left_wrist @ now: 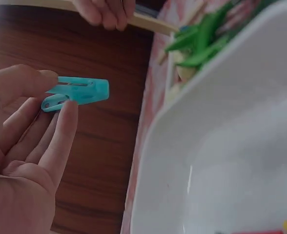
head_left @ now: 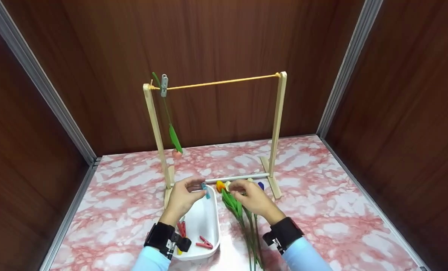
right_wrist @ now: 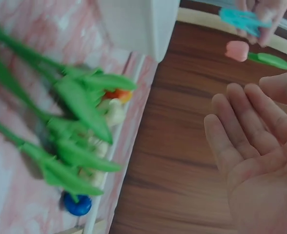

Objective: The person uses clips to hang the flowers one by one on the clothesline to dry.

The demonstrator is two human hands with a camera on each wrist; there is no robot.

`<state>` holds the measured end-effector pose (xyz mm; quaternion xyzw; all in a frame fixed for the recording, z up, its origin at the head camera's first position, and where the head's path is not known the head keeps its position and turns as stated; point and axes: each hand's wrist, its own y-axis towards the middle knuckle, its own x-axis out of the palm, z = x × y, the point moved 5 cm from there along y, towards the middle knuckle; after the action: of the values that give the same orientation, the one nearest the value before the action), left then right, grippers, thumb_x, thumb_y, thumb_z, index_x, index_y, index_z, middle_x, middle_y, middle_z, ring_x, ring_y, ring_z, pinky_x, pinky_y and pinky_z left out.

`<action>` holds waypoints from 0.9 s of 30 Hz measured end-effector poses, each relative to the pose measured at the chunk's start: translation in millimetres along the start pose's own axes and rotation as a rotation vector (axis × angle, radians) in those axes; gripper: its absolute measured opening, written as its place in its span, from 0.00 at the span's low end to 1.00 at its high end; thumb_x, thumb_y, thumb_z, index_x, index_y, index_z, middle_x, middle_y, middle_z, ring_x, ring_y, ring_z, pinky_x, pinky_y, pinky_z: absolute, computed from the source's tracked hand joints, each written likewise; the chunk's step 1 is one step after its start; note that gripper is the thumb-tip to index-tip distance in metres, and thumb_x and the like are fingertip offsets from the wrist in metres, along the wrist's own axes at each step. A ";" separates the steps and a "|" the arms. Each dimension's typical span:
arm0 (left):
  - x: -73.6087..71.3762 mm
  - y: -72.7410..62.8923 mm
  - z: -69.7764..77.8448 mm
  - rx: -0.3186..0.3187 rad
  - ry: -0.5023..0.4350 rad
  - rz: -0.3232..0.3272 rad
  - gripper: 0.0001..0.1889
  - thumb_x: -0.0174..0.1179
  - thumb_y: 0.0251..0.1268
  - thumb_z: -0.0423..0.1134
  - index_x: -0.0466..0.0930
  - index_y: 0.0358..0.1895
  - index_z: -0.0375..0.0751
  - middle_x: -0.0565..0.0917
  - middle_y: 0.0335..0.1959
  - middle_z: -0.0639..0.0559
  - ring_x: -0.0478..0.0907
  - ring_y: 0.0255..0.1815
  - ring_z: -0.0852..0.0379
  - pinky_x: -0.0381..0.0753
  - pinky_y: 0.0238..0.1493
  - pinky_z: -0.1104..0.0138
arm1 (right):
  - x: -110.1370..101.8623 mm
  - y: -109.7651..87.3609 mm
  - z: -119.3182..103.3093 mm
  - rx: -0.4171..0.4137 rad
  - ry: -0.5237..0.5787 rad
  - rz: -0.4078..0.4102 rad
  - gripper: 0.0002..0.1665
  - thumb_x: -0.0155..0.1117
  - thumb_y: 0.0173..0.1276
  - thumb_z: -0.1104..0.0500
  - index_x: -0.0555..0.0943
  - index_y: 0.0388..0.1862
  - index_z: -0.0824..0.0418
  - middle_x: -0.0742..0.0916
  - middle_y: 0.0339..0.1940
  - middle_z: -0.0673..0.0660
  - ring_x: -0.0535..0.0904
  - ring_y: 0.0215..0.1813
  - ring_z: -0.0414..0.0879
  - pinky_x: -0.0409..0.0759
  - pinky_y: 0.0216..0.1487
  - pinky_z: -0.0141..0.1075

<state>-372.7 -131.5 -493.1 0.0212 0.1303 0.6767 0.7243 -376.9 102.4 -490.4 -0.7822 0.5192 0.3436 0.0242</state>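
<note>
Left hand (head_left: 183,198) pinches the blue clip (left_wrist: 85,90) at one end, best held steady; right hand (head_left: 256,198) hovers, fingers loose, empty!

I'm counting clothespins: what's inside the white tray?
Red clothespins and something yellow show in the white tray. The black left wristband covers part of it, so anything beneath cannot be seen.

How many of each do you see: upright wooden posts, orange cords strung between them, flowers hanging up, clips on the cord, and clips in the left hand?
Upright wooden posts: 2
Orange cord: 1
Hanging flower: 1
Grey clip on the cord: 1
Turquoise clip in the left hand: 1
Total: 6
</note>
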 end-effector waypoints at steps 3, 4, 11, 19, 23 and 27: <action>6.3 -1.0 11.8 0.016 -0.075 -0.001 0.22 0.73 0.63 0.26 0.84 0.60 0.27 0.88 0.52 0.36 0.86 0.54 0.42 0.85 0.52 0.67 | 2.8 3.9 -7.1 0.009 0.056 0.006 0.16 0.64 0.79 0.63 0.82 0.61 0.68 0.87 0.56 0.62 0.85 0.58 0.56 0.82 0.62 0.49; 8.2 -1.0 15.6 0.025 -0.090 0.000 0.22 0.74 0.63 0.26 0.84 0.60 0.27 0.88 0.52 0.35 0.86 0.54 0.42 0.85 0.52 0.67 | 4.0 5.0 -9.0 0.014 0.077 0.005 0.18 0.64 0.79 0.62 0.81 0.63 0.69 0.87 0.57 0.62 0.84 0.59 0.55 0.81 0.63 0.49; 17.5 -5.9 40.0 0.097 -0.144 0.005 0.22 0.75 0.62 0.28 0.85 0.59 0.27 0.89 0.51 0.36 0.87 0.53 0.43 0.86 0.53 0.66 | 12.6 9.6 -21.7 0.000 0.212 -0.023 0.22 0.69 0.77 0.59 0.81 0.65 0.67 0.88 0.58 0.60 0.85 0.60 0.54 0.81 0.64 0.43; 27.3 -11.3 46.4 0.107 -0.182 -0.006 0.20 0.75 0.62 0.26 0.86 0.58 0.28 0.89 0.51 0.37 0.86 0.55 0.43 0.85 0.56 0.64 | 15.7 8.5 -29.5 0.008 0.292 0.022 0.15 0.70 0.75 0.65 0.85 0.58 0.65 0.90 0.52 0.59 0.88 0.54 0.52 0.85 0.56 0.39; 30.1 -13.2 46.9 0.093 -0.170 0.036 0.19 0.75 0.63 0.28 0.86 0.57 0.28 0.89 0.50 0.39 0.86 0.54 0.45 0.85 0.53 0.66 | 16.3 8.1 -30.9 0.005 0.322 0.060 0.14 0.70 0.74 0.67 0.86 0.57 0.67 0.91 0.50 0.61 0.88 0.51 0.54 0.87 0.52 0.38; 33.1 -10.6 45.7 0.035 -0.216 0.047 0.20 0.74 0.66 0.33 0.85 0.59 0.29 0.88 0.53 0.39 0.86 0.55 0.49 0.84 0.55 0.66 | 12.7 7.9 -32.7 0.017 0.366 0.109 0.15 0.71 0.73 0.67 0.85 0.57 0.67 0.91 0.47 0.61 0.89 0.49 0.52 0.87 0.50 0.37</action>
<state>-350.8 -93.1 -456.5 0.1098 0.0626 0.6847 0.7178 -363.8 75.7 -470.1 -0.8019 0.5597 0.1920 -0.0825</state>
